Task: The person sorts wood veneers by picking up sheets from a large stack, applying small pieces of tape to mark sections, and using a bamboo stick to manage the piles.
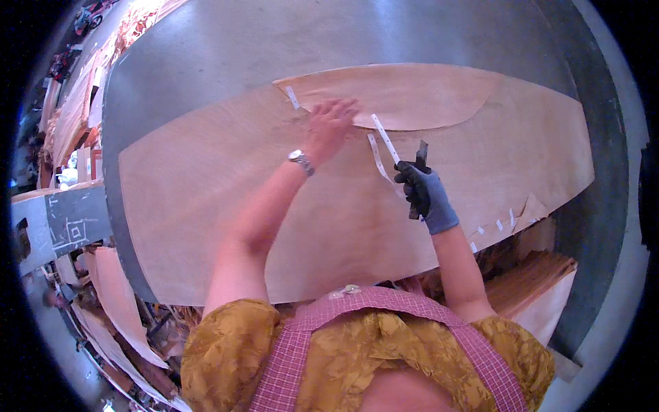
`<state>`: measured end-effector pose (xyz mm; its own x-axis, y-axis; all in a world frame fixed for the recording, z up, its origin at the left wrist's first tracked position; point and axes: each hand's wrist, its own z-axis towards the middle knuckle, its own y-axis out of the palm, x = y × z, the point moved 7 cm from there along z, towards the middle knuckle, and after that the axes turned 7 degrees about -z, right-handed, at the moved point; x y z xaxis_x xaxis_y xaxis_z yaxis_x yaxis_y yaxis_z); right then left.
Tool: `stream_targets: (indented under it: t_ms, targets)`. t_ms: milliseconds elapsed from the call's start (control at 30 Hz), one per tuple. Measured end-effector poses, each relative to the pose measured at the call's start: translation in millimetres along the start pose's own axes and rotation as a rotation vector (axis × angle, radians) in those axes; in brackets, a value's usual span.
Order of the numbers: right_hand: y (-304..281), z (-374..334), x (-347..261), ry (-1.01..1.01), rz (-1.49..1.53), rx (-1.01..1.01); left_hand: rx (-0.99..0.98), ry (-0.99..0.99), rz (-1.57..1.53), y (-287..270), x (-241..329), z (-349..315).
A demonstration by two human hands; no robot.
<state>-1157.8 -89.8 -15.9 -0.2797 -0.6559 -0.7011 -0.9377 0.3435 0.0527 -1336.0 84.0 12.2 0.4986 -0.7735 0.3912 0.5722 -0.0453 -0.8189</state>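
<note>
A large thin wood veneer sheet [206,178] lies before me, with a smaller curved veneer piece [419,96] on its far part. My left hand [331,125], bare with a wristwatch, lies with fingers outstretched at the near left edge of that piece. A short white tape strip [293,97] is on its left end. My right hand [422,192], in a grey-and-black glove, is closed round a dark flat utility knife [422,152], its upper end pointing away. White dotted tape [385,139] runs from its fingers toward the curved piece, and a second length [377,156] hangs beside it.
The veneer rests on a grey table [226,62]. Several short tape pieces [500,224] and a small veneer scrap [530,209] are at the sheet's near right edge. Stacked veneer [528,281] stands below right; more sheets [120,295] are at lower left.
</note>
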Motion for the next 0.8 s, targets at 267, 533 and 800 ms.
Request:
stream_targets:
  t_ms: [267,533,800]
  targets:
    - [-15,14,13,0.013,-0.061,-0.038,-0.33,-0.154,-0.027,41,27,18]
    - [-26,28,20,0.008,0.044,-0.132,-0.3,-0.002,0.091,42,84,-4]
    - [-96,61,-43,-0.613,-0.753,0.148,-0.372,0.028,0.271,69,88,-9]
